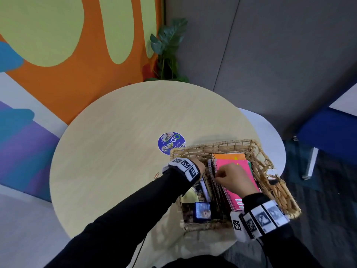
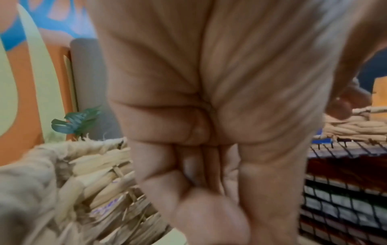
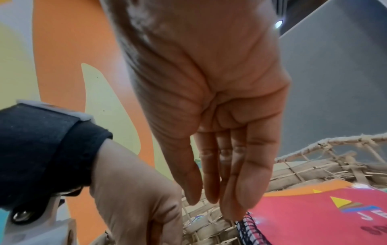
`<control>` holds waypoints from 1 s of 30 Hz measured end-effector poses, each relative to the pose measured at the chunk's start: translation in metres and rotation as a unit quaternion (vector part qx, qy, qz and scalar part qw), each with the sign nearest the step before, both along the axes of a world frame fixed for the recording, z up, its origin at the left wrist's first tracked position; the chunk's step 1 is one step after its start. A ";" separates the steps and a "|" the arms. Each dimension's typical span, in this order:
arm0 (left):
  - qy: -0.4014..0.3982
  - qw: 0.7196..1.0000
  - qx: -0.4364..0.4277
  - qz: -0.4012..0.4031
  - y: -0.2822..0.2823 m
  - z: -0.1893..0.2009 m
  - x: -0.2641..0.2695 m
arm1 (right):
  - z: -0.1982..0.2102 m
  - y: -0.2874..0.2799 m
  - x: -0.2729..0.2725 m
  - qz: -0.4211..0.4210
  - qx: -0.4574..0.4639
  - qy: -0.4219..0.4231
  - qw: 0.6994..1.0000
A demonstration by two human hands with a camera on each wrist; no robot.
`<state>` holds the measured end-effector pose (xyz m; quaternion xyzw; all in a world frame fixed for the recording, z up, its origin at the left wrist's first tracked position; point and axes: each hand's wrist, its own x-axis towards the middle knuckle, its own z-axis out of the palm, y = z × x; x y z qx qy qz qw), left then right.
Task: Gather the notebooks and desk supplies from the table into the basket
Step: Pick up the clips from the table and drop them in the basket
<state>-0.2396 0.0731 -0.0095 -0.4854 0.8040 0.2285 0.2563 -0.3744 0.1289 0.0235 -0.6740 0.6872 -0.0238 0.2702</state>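
Round pale wood-grain table [image 1: 116, 151], painted orange wall behind. Right hand [image 1: 234, 179] over wire spirals of upright notebooks [image 1: 216, 182], fingers straight in wrist view, gripping nothing. Left hand [image 1: 199, 167] at coarse woven straw basket [image 1: 270, 171] edge, fingers folded into palm; whether holding something, cannot tell. Pink notebook [image 1: 243, 167] inside basket, long axis running away from body. Red paperclip [image 1: 156, 175] on tabletop beside left wrist.
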 end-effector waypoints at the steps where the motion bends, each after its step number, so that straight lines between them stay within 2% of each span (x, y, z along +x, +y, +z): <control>1: -0.028 1.000 0.003 -0.009 -0.004 -0.006 -0.002 | -0.001 0.002 -0.002 -0.003 -0.001 -0.003 1.000; 3: -0.027 1.000 0.001 -0.004 -0.006 -0.004 -0.002 | -0.001 0.004 -0.005 -0.008 -0.001 -0.010 1.000; 4: -0.002 1.000 0.008 0.013 -0.006 0.004 -0.001 | -0.001 0.004 -0.005 -0.010 0.000 -0.013 1.000; 6: 0.105 0.991 0.012 0.085 -0.009 0.027 0.009 | 0.001 0.003 -0.006 -0.010 -0.002 -0.018 1.000; 9: 0.271 0.939 -0.070 0.199 -0.017 0.052 0.050 | 0.013 -0.005 -0.003 -0.004 -0.015 -0.044 0.999; 11: 0.314 0.898 -0.125 0.281 -0.019 0.056 0.085 | 0.026 -0.015 0.001 0.003 -0.029 -0.066 0.997; 12: 0.317 0.882 -0.145 0.317 -0.019 0.053 0.103 | 0.033 -0.021 0.004 0.008 -0.042 -0.074 0.996; 14: 0.290 0.870 -0.151 0.370 -0.016 0.039 0.132 | 0.048 -0.039 0.012 0.021 -0.076 -0.089 0.993; 17: 0.228 0.879 -0.103 0.406 -0.007 0.003 0.151 | 0.066 -0.071 0.030 0.041 -0.111 -0.080 0.990; 19: 0.188 0.891 -0.064 0.409 0.001 -0.018 0.150 | 0.073 -0.093 0.044 0.057 -0.117 -0.072 0.989; 23: 0.163 0.894 -0.041 0.416 0.011 -0.054 0.145 | 0.079 -0.130 0.073 0.092 -0.105 -0.058 0.988; 30: 0.135 0.907 0.001 0.398 0.002 -0.076 0.143 | 0.072 -0.193 0.122 0.180 -0.056 -0.002 0.982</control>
